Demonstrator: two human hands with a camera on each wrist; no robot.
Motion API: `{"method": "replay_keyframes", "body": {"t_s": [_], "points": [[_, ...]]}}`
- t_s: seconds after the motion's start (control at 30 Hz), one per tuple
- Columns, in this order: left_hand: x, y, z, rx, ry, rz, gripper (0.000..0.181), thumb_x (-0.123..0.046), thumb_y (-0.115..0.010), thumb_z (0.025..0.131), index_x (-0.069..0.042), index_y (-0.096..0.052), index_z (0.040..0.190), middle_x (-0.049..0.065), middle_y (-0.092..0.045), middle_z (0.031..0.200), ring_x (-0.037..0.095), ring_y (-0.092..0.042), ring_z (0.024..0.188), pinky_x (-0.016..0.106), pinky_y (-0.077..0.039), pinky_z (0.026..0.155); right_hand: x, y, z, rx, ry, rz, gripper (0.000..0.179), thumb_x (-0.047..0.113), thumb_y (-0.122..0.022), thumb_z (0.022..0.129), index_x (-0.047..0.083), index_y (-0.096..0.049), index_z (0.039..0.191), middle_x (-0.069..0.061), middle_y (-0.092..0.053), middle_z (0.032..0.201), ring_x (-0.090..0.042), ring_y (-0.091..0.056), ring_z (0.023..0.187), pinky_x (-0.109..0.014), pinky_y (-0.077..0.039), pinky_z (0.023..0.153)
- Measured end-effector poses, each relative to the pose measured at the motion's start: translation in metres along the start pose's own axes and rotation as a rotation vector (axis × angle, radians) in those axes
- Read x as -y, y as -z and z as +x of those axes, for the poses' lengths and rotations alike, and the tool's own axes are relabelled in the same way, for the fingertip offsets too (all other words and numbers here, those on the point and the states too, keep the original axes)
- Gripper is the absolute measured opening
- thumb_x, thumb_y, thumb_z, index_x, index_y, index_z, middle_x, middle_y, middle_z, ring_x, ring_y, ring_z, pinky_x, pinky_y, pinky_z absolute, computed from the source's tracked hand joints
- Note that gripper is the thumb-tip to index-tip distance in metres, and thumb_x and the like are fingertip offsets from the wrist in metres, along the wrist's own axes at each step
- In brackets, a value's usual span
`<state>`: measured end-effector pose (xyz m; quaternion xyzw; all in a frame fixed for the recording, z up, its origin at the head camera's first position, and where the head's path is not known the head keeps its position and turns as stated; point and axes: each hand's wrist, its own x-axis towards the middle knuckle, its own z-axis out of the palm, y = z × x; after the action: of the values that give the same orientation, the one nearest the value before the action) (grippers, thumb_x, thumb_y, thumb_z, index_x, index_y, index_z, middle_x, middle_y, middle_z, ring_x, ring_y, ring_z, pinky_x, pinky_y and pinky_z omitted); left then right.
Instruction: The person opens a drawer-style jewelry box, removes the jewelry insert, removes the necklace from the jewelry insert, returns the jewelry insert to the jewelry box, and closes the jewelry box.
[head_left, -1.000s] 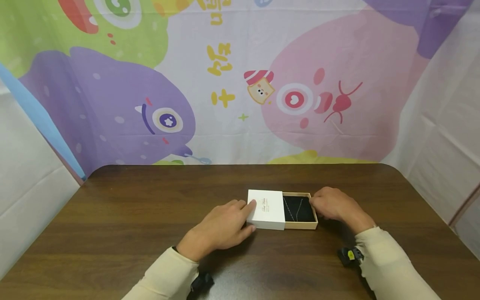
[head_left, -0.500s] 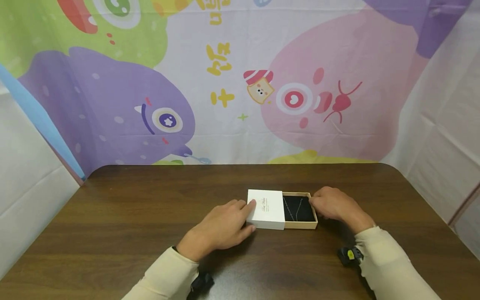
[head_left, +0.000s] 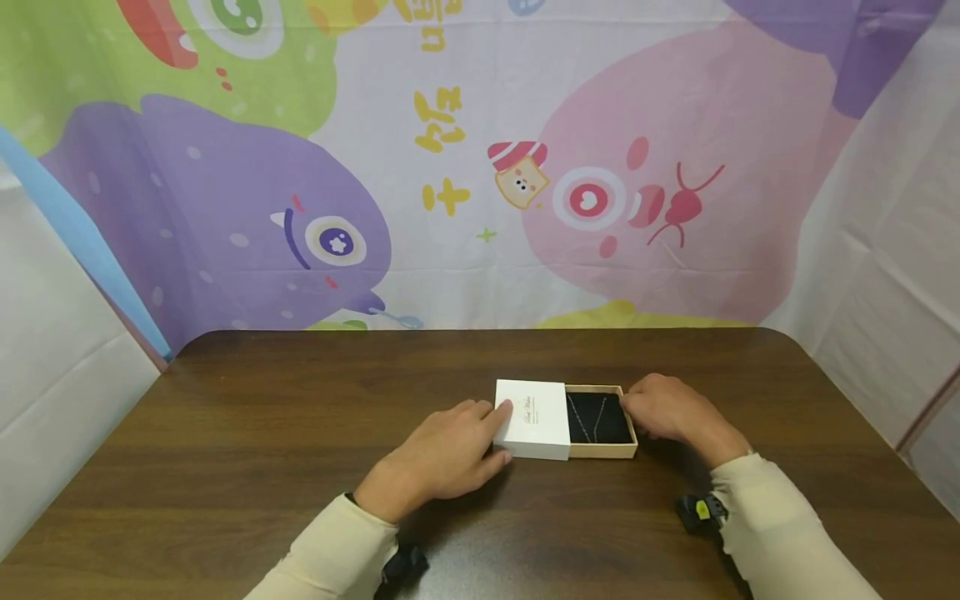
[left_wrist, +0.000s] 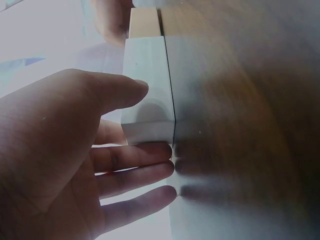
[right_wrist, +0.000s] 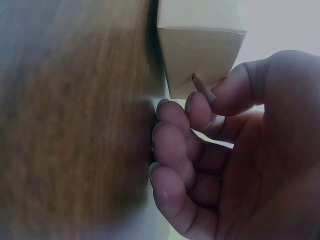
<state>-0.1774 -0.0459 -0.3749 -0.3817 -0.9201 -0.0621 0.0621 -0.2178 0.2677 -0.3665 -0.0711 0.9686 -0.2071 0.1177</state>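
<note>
A white box sleeve (head_left: 532, 432) with small printed lettering lies flat on the table. Out of its right side extends a tan drawer (head_left: 602, 451), partly pulled out. Inside the drawer, a thin chain necklace (head_left: 597, 419) rests on a black pad (head_left: 617, 429). My left hand (head_left: 447, 451) holds the sleeve's left part, thumb along its near side (left_wrist: 145, 80), index finger on top and other fingers at its end. My right hand (head_left: 681, 414) pinches a small brown pull tab (right_wrist: 203, 88) on the drawer's end between thumb and index finger. The sleeve hides the necklace's left part.
The brown wooden table (head_left: 262, 467) extends around the box on all sides. A cartoon-printed cloth (head_left: 450, 275) hangs behind its far edge. White cloth (head_left: 885, 250) hangs at the right side, and more at the left.
The drawer has shifted very slightly to the right with my right hand. My left hand and the sleeve have stayed in place.
</note>
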Motion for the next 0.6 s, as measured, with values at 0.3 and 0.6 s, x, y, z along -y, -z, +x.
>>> {"method": "replay_keyframes", "body": {"t_s": [0.3,0.6], "points": [[0.0008,-0.0009,-0.0003,-0.009,-0.004,0.003,0.055,-0.038,-0.063,0.098,-0.003,-0.052,0.139,0.007,-0.064,0.108,0.021,-0.061,0.096,0.037,-0.053,0.077,-0.0003,0.001,0.0001,0.004,0.002,-0.002,0.031,0.021,-0.045,0.09,0.012,-0.06,0.064,0.0,-0.057,0.059,-0.017,-0.057,0.054,-0.033,-0.042,0.055],[0.0002,-0.0002,-0.0001,-0.006,-0.005,-0.002,0.055,-0.038,-0.063,0.098,-0.003,-0.052,0.139,0.008,-0.064,0.109,0.021,-0.06,0.095,0.037,-0.052,0.078,-0.0015,0.0011,0.0001,0.023,-0.02,0.006,0.032,0.022,-0.045,0.091,0.011,-0.061,0.066,-0.001,-0.059,0.063,-0.017,-0.058,0.055,-0.033,-0.042,0.055]]}}
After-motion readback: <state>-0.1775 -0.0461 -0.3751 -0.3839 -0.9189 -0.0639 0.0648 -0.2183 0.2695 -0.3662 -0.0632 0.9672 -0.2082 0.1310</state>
